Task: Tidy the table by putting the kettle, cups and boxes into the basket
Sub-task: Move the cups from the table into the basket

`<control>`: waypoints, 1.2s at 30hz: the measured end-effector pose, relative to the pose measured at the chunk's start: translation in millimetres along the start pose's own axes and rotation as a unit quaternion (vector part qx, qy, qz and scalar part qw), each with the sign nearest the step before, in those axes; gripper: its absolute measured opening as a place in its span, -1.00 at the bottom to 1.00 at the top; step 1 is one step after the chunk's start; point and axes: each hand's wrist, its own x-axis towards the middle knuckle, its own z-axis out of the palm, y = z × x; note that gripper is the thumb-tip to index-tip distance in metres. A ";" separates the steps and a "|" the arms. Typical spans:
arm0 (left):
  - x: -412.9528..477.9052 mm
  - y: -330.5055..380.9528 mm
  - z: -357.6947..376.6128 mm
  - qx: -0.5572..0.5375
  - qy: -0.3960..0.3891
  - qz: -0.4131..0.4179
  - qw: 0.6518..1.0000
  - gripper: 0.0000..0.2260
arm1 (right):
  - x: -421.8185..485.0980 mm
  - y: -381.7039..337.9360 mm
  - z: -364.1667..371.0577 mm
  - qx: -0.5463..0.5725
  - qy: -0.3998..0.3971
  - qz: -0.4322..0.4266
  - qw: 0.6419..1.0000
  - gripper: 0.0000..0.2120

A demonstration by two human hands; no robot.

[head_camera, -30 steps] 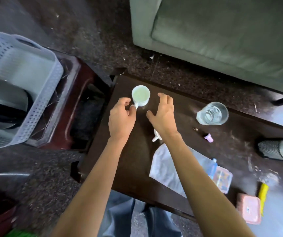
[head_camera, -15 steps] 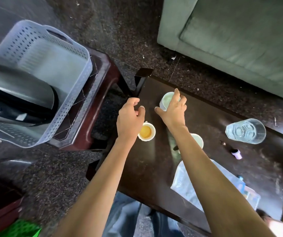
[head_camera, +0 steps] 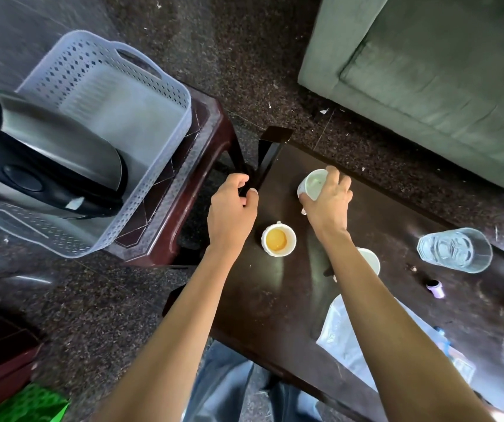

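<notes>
A white cup with a pale green inside (head_camera: 312,183) sits near the far left corner of the dark table (head_camera: 275,300). My right hand (head_camera: 327,200) grips it from above and it looks tilted. A white cup with an orange inside (head_camera: 278,240) stands upright between my arms. My left hand (head_camera: 231,208) hovers over the table's left edge, fingers loosely curled around nothing. A third white cup (head_camera: 370,259) is half hidden by my right forearm. The steel and black kettle (head_camera: 46,166) lies in the white perforated basket (head_camera: 141,86) at the left.
The basket rests on a maroon stool (head_camera: 205,178) left of the table. A clear glass (head_camera: 454,250), a small purple bottle (head_camera: 435,289), a plastic bag (head_camera: 345,339) and a clear box (head_camera: 457,360) are on the table's right part. A green sofa (head_camera: 427,71) stands behind.
My right hand has closed over the pale green cup at the table's corner. My left hand has drawn away from the orange cup toward the table edge. The view has swung left toward the basket.
</notes>
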 end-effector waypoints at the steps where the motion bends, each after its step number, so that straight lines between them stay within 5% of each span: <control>1: 0.5 -0.4 -2.2 -0.002 0.003 0.002 1.000 -0.72 | -1.0 -3.6 -1.9 0.001 0.004 -0.005 1.000 -0.29; 12: 20.5 -1.1 -52.1 -0.053 0.125 0.024 0.990 -0.73 | -6.7 -109.1 -39.2 0.048 0.064 -0.160 0.984 -0.32; 16: 36.2 3.5 -78.9 -0.127 0.206 0.020 0.970 -0.75 | -6.6 -171.8 -50.4 0.114 0.037 -0.240 0.963 -0.32; 21: 70.1 6.2 -110.8 -0.204 0.301 -0.020 0.931 -0.73 | 9.8 -257.1 -34.2 0.069 -0.040 -0.350 0.934 -0.23; 29: 120.2 -11.0 -125.8 -0.325 0.310 -0.155 0.880 -0.63 | 37.6 -345.4 41.9 -0.117 -0.095 -0.480 0.864 -0.23; 36: 131.7 -12.1 -125.0 -0.355 0.310 -0.169 0.865 -0.63 | 57.8 -374.9 84.1 -0.103 -0.111 -0.454 0.878 -0.20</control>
